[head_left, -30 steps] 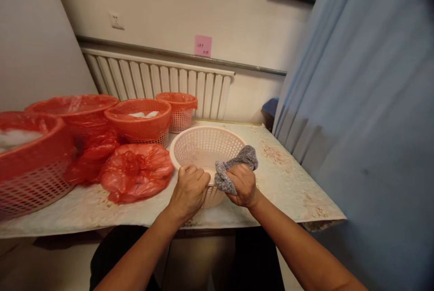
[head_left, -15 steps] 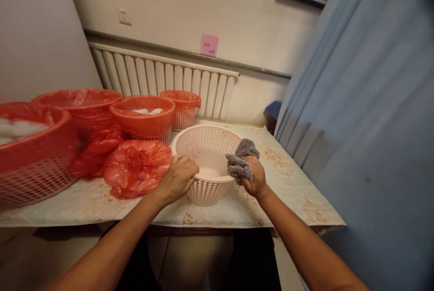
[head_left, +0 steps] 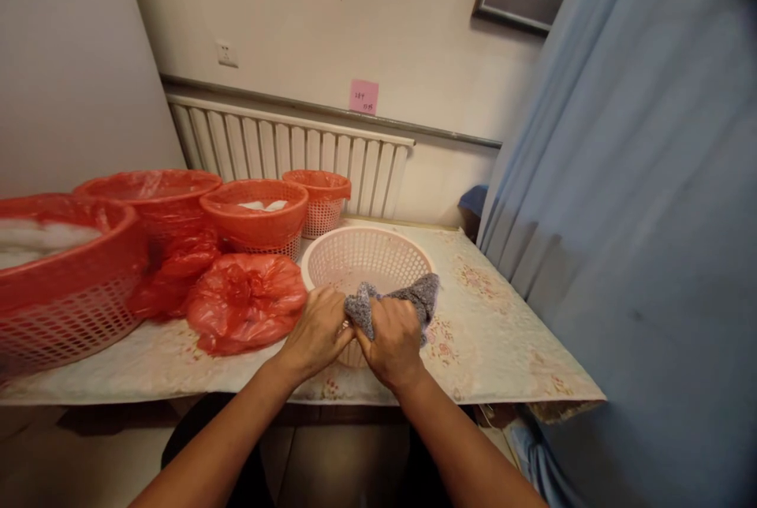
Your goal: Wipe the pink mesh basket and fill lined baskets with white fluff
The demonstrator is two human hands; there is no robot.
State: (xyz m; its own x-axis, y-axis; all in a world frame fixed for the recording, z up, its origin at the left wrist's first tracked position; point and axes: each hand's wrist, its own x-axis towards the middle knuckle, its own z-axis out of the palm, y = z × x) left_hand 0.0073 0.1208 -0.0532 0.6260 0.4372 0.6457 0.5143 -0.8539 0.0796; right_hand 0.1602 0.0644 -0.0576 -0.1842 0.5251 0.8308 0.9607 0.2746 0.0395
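Observation:
A pale pink plastic basket with mesh sides stands upright near the table's front edge. My left hand is closed over its near rim, left of the middle. In my right hand is a bunched grey cloth, pressed against the near rim right beside my left hand. One end of the cloth sticks out between my two hands; the rest trails over the basket's right side. My hands and the cloth hide the front of the rim.
A crumpled red plastic bag lies left of the basket. Several baskets lined with red bags, such as the large one, stand farther left and behind. A radiator lines the wall; a blue curtain hangs on the right.
My right hand has moved left along the rim with the cloth, from the basket's right side to next to my left hand. My left hand stays on the rim. The view has tilted slightly up.

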